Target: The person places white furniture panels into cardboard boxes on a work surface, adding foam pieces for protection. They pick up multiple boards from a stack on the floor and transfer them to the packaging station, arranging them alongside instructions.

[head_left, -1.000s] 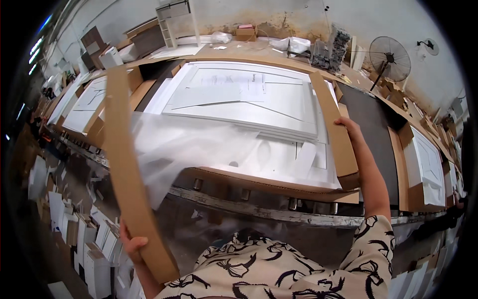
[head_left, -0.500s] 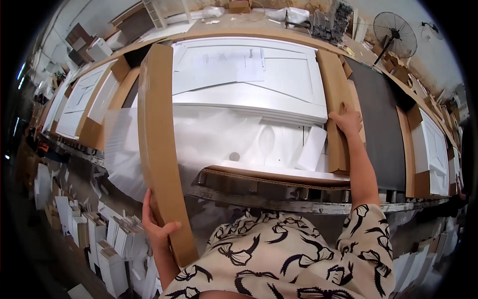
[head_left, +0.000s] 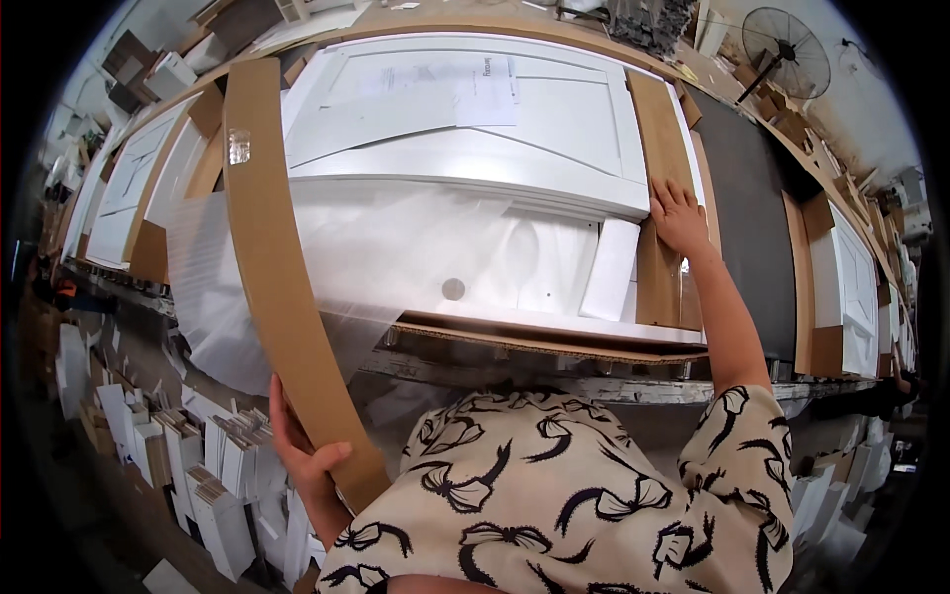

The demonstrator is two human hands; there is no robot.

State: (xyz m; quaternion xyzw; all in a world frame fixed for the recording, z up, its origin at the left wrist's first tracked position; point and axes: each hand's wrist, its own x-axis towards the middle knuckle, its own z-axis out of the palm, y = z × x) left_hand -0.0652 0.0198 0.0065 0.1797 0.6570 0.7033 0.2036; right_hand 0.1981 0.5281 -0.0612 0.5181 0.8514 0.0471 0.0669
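My left hand (head_left: 307, 450) grips the near end of a long brown cardboard box (head_left: 282, 267), thumb on its top face. This box slants from beside me up to the far left, over translucent foam sheet (head_left: 213, 307). My right hand (head_left: 679, 220) lies with fingers stretched on a second long cardboard box (head_left: 665, 282), set in the right side of an open carton (head_left: 554, 342). Between the two boxes lie white panels (head_left: 574, 99) with paper sheets (head_left: 435, 89) on top. Nearer me are a white surface with a round hole and a white foam block (head_left: 611, 267).
The carton rests on a roller conveyor (head_left: 515, 366). Other open cartons with white panels stand left (head_left: 139, 208) and right (head_left: 841, 287). White board offcuts (head_left: 218, 515) pile on the floor at lower left. A large fan (head_left: 787, 49) stands at the back right.
The left cardboard box has shifted left and tilted. My right hand has flattened from gripping the right box's edge, and that box sits lower, down in the carton.
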